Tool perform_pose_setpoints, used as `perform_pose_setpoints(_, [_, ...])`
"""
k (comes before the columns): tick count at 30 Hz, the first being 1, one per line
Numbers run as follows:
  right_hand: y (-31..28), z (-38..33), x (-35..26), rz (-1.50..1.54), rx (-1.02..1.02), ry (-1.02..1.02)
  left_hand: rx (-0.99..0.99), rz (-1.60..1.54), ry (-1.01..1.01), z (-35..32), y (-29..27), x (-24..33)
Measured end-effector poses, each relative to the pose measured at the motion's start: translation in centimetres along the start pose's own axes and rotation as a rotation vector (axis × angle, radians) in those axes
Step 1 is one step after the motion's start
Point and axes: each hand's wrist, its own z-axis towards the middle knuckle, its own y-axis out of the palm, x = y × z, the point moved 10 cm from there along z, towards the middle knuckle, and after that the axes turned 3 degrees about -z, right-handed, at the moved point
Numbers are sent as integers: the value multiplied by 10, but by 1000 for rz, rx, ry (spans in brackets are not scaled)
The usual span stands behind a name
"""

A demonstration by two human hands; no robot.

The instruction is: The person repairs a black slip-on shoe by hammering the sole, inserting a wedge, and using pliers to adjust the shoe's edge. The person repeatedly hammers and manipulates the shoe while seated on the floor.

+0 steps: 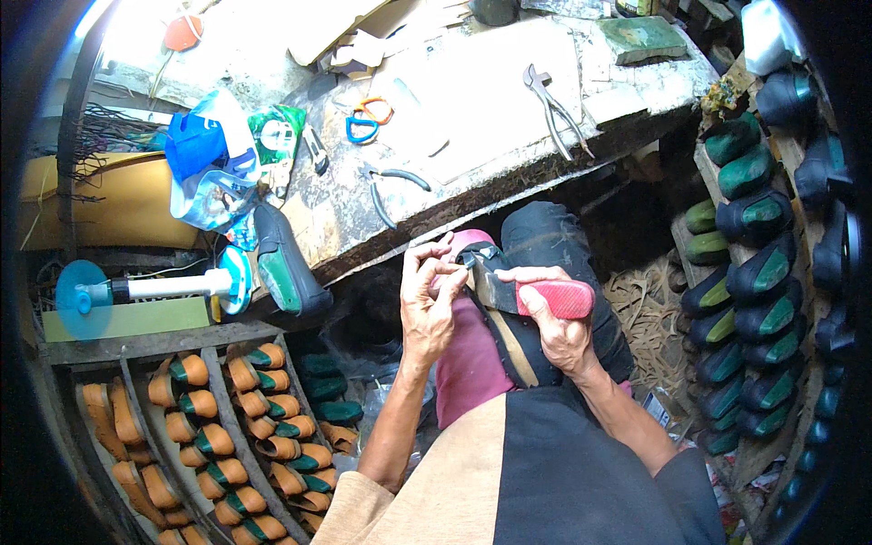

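Above my lap, my right hand (pixel 565 338) is wrapped round a shoe-shaped piece with a red, textured end (pixel 556 299) and a dark grey part (pixel 493 285). My left hand (pixel 429 295) is closed in a pinch beside the dark end, its fingertips close to a small black flap. What the pinch holds, if anything, is too small to make out. Under both hands lie a maroon cloth (pixel 468 363) and a tan strip (pixel 512 350) across my thighs.
Ahead stands a worn workbench (pixel 495 109) with pincers (pixel 552 109), pliers (pixel 386 189), scissors (pixel 366 122) and a cutter knife (pixel 315 150). A dark shoe (pixel 283 262) leans at its left end. Orange-and-green shoes (pixel 213 440) fill the left rack; dark green-patched shoes (pixel 766 274) line the right.
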Motion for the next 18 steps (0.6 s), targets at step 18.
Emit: perform_pose_setpoints(18, [-1,20,1,202,22,-95,87,-234,-32,-13,-1,-1])
